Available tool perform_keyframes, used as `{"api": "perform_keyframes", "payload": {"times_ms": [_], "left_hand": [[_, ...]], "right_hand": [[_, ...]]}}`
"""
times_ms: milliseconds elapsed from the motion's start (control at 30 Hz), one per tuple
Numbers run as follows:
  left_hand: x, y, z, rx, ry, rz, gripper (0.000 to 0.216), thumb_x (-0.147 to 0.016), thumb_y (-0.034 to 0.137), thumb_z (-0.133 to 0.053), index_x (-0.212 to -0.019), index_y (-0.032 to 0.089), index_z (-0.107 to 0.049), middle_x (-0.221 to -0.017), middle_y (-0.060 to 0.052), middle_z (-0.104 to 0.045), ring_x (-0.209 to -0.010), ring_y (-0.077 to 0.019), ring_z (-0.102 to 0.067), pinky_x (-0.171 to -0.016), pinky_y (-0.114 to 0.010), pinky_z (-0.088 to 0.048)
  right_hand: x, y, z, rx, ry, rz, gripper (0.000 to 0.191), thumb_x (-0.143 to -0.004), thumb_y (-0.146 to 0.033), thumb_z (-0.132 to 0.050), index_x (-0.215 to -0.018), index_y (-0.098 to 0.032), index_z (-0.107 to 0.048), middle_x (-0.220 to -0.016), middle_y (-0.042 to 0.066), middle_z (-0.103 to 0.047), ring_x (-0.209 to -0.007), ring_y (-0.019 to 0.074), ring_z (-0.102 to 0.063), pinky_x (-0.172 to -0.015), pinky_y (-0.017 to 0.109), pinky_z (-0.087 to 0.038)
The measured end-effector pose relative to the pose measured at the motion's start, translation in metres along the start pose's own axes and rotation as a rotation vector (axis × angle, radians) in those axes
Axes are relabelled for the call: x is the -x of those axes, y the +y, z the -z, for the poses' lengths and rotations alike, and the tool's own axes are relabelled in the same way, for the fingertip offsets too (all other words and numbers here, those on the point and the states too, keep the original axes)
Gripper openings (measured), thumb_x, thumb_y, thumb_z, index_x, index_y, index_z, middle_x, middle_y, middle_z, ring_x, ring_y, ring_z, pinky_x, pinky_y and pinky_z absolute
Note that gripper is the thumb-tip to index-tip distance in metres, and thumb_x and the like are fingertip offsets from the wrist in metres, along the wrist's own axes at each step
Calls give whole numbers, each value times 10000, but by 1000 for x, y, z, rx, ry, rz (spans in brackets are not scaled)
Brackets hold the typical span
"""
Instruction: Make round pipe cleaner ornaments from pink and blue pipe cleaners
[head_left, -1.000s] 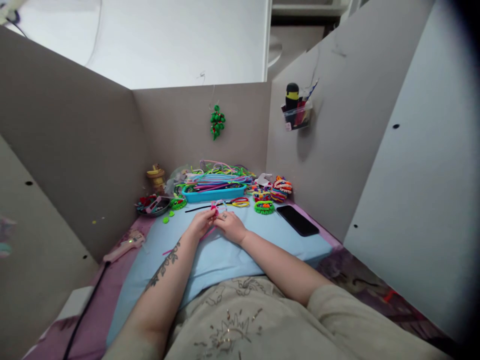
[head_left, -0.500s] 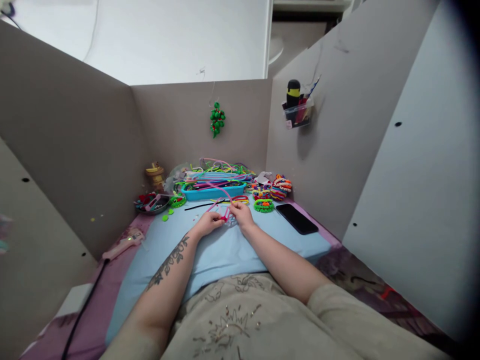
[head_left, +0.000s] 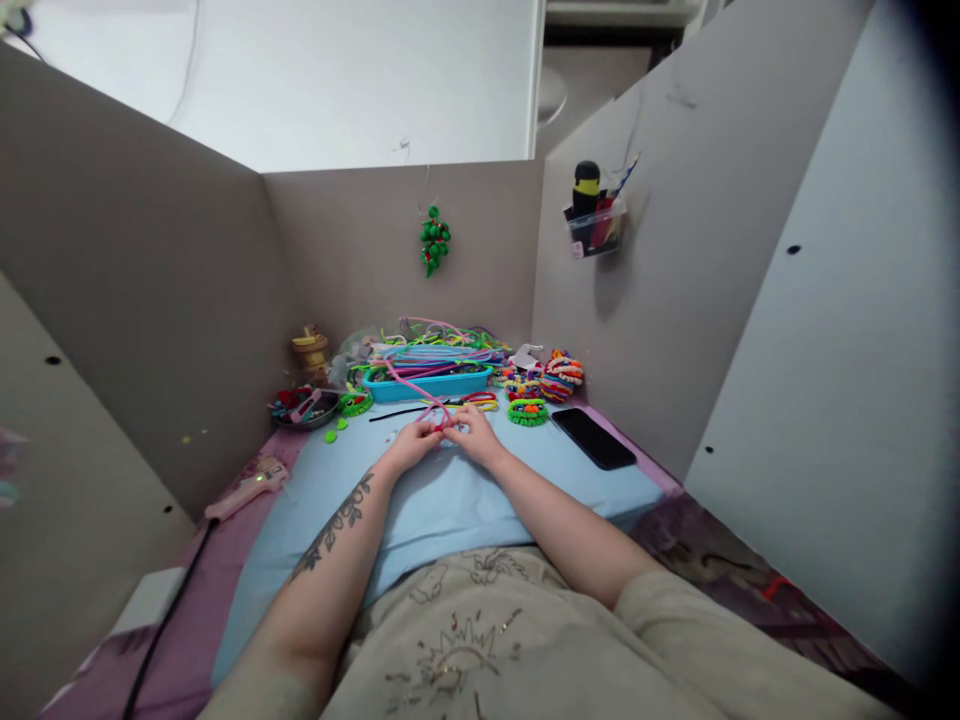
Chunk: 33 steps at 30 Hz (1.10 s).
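Observation:
My left hand (head_left: 409, 448) and my right hand (head_left: 478, 438) meet over the light blue cloth (head_left: 465, 500). Between their fingertips is a pink pipe cleaner (head_left: 414, 385), pinched from both sides. Its long free end slants up and left over the tray. A darker pink-red bit shows at the left fingertips; the fingers hide most of the joined part. Just beyond the hands lie a black pipe cleaner (head_left: 396, 412) and some red and yellow ones (head_left: 484, 401). A green looped piece (head_left: 528, 412) sits right of my right hand.
Behind stands a blue tray (head_left: 431, 386) heaped with colourful pipe cleaners. On the right are a black phone (head_left: 592, 438) and a multicoloured woolly bundle (head_left: 561, 375). A bowl (head_left: 322, 415) and a pink glue gun (head_left: 251, 490) with a black cord are on the left. Panels enclose three sides.
My right hand has moved left and slightly down, closing up to my left hand. The pink pipe cleaner's free end has swung, now slanting straighter up-left.

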<state>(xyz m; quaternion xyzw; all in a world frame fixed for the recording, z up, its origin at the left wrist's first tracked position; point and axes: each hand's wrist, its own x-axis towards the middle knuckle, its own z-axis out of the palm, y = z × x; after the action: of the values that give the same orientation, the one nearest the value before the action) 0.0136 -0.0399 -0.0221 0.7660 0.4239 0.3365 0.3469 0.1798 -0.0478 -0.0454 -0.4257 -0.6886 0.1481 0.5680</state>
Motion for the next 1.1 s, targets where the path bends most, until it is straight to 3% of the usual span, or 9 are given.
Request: {"api": "perform_keyframes", "payload": {"times_ms": [267,433,500,600,667,867,1100], "left_hand": [[5,6,-1,3,-68,-28,316,-697,461,-567,-620,155,-568,-476,44,-426,-438,-90,-329,-445,-230,-220],[2,5,-2,-27,-51,-106,294,-723,415,-552,-598,151,-581,-498,27,-475,-474,-102,-387,-473,-231,-274],[0,4,-1,-67,83,-150,287,-758,399,-513,-656,149,-612,-573,0,-541,-538,-120,-448,-515,-232,-326],[-3,3,1,-131,428,-158,293,-794,390,-465,-771,155,-639,-721,-33,-615,-622,-134,-500,-598,-243,-380],[-2,4,0,-166,509,-128,286,-787,393,-476,-765,160,-641,-703,-27,-623,-592,-128,-496,-601,-244,-385],[1,13,-13,-129,296,-137,263,-712,395,-578,-756,156,-678,-713,-29,-653,-588,-128,-503,-594,-243,-376],[2,17,-14,18,250,-77,337,-692,451,-574,-617,126,-624,-519,16,-502,-518,-104,-411,-519,-224,-297]], "right_hand": [[-2,12,-1,-38,31,-101,140,-663,-329,-679,-654,-190,-664,-784,10,-507,-816,171,-509,-816,325,-395],[-1,20,-7,12,30,-113,160,-690,-338,-650,-625,-193,-656,-858,32,-525,-879,185,-502,-863,345,-365],[-2,24,-8,16,53,-125,170,-707,-343,-630,-628,-194,-649,-892,43,-529,-912,193,-497,-880,347,-354],[-7,28,-5,-1,135,-168,234,-746,-384,-575,-631,-187,-629,-894,53,-528,-934,195,-491,-886,334,-359],[-9,28,-3,-13,186,-192,282,-763,-413,-544,-615,-183,-611,-871,55,-532,-937,195,-486,-891,326,-361],[-8,17,-1,-83,232,-203,278,-717,-427,-595,-588,-181,-588,-972,67,-528,-984,202,-488,-937,328,-341],[-5,7,-5,-125,168,-215,243,-698,-402,-622,-606,-178,-605,-1019,73,-524,-1040,216,-487,-959,334,-326]]}}
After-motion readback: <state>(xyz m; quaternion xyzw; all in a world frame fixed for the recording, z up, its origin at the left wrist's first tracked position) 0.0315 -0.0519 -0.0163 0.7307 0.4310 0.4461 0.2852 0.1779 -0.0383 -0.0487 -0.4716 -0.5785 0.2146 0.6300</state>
